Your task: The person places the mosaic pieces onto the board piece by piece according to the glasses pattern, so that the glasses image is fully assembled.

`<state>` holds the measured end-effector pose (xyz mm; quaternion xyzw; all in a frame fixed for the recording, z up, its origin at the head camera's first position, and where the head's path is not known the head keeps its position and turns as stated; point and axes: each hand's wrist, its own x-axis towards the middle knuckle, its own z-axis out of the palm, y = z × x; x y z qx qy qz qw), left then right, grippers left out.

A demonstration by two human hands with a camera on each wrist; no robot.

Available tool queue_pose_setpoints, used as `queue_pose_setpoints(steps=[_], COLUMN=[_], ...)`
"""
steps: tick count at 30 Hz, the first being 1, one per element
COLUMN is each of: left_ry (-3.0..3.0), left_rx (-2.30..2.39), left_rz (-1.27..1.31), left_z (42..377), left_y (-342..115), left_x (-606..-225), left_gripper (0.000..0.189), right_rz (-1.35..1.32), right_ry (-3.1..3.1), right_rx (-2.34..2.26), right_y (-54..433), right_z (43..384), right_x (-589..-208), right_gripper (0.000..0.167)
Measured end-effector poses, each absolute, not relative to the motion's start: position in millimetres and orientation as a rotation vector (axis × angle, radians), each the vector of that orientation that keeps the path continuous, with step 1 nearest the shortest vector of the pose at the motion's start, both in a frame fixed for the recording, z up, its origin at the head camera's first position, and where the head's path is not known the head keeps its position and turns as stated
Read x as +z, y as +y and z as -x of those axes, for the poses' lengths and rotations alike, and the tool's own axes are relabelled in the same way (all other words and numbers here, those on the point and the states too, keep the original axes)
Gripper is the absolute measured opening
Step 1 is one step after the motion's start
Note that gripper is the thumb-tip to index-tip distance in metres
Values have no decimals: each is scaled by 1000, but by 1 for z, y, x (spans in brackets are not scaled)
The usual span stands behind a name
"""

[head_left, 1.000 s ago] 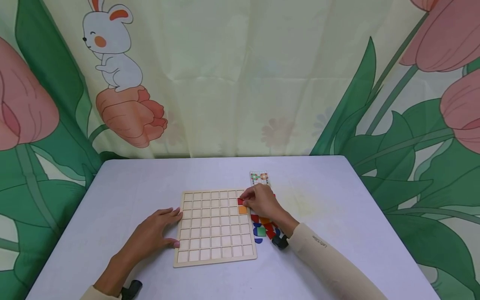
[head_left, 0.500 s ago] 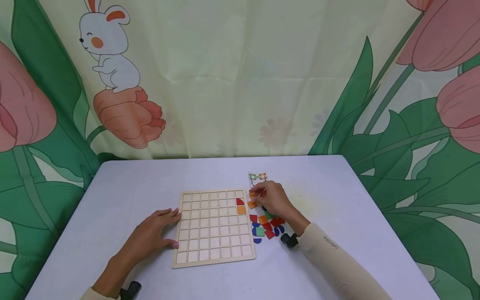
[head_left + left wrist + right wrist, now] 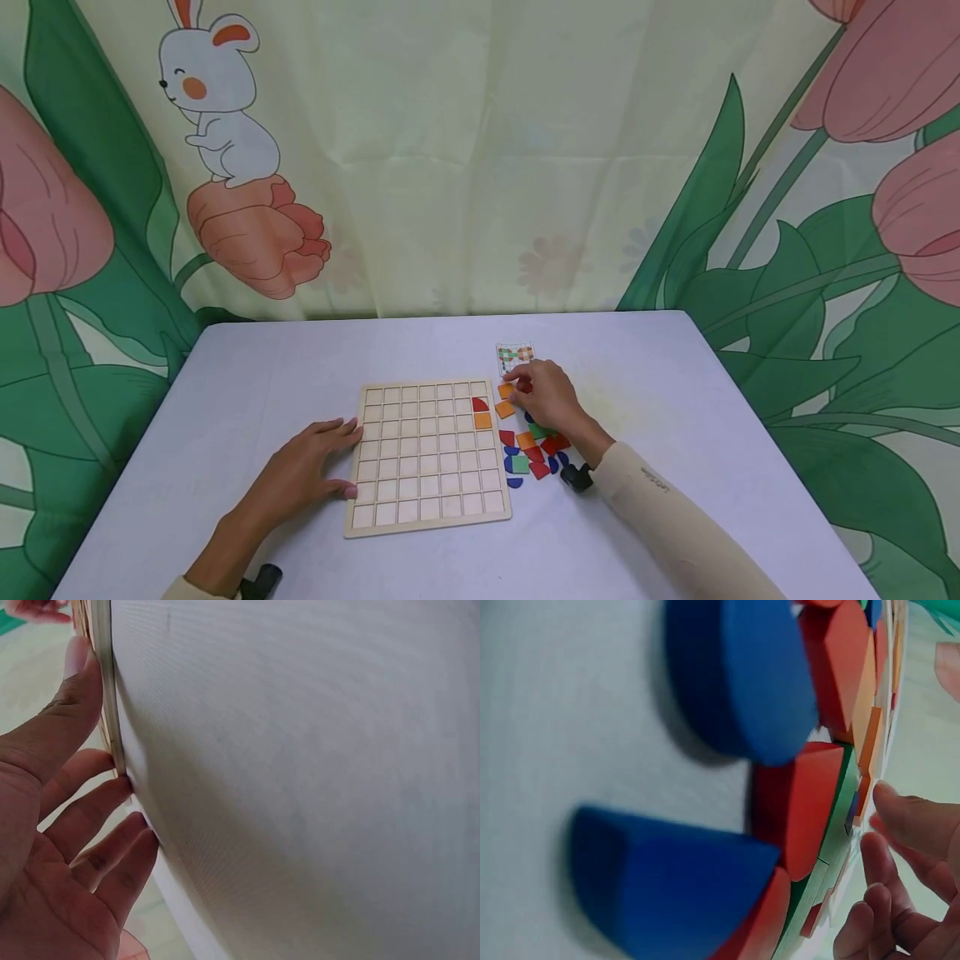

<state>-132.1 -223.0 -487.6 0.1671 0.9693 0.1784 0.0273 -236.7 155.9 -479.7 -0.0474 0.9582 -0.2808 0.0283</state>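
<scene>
A wooden grid board (image 3: 427,454) lies on the table with a red rounded piece (image 3: 480,404) and an orange square (image 3: 482,421) in its right column. My left hand (image 3: 311,462) rests at the board's left edge, fingers spread; in the left wrist view its fingertips touch the board's side (image 3: 107,690). To the right of the board, my right hand (image 3: 551,398) hovers by two loose orange squares (image 3: 506,409). Its fingers bend loosely in the right wrist view, with nothing seen between them. Some pieces under it are hidden.
Loose red (image 3: 539,470), green (image 3: 520,464) and blue pieces (image 3: 514,482) lie in a heap right of the board. Behind my right hand is a small pattern card (image 3: 513,353), partly covered. A printed curtain (image 3: 450,167) hangs behind the table.
My right hand has left the red piece on the board and moved right to the loose orange squares. It shifted only slightly in the last half second. My left hand stays at the board.
</scene>
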Motion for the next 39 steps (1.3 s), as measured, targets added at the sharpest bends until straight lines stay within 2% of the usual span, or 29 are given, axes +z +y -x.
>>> queue_pose_setpoints(steps=[9,28,39], left_ry=[2979,2984,2986], left_rx=[543,542,556], left_rz=[-482,-487,-497], left_z=[133,132,131], left_y=[-223,-222,-223], left_x=[-489,-487,-488], left_gripper=[93,92,92], right_rz=[164,203,361], right_ry=[2981,2874,2776], right_rx=[-780,-1101,-1126], right_y=[153,143,122], right_z=[239,236,233], right_x=[-480,-470,-470], right_gripper=[21,14,13])
